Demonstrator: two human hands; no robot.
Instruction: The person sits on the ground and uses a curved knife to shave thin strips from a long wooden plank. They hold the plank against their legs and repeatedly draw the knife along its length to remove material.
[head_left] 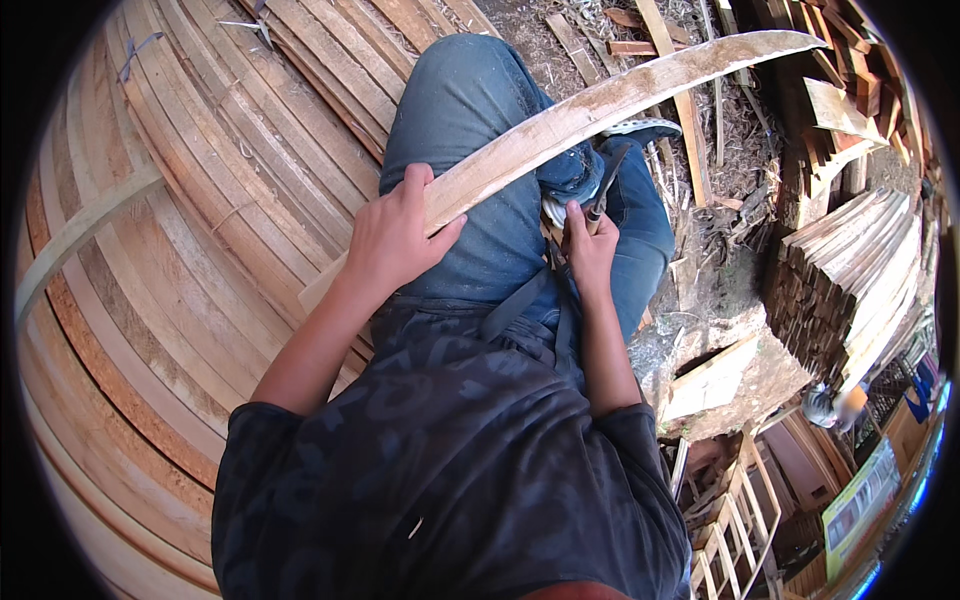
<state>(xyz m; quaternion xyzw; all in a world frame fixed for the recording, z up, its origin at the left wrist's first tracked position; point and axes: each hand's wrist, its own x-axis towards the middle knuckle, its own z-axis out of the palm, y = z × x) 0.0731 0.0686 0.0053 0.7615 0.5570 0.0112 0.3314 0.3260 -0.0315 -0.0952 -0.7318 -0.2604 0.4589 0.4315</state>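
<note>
My left hand (393,238) is closed around a long pale wooden board (570,128), its thumb and fingers gripping the lower part. The board lies slanted across my thigh, reaching up to the far right and looking bowed in this view. Its upper edge and face carry brown, rough bark-like patches. In my right hand (590,248), beside my other knee, is a knife (609,178) with a dark narrow blade pointing up and away. The fingers wrap round its handle and hide most of it. The blade stands apart from the board, just below it.
Stacked long wooden planks (200,270) fill the left side, under and beside my legs. Wood scraps and shavings litter the ground (735,160) ahead. To the right stand a bundle of cut strips (850,270), a wooden frame (735,525) and a person (822,405) farther off.
</note>
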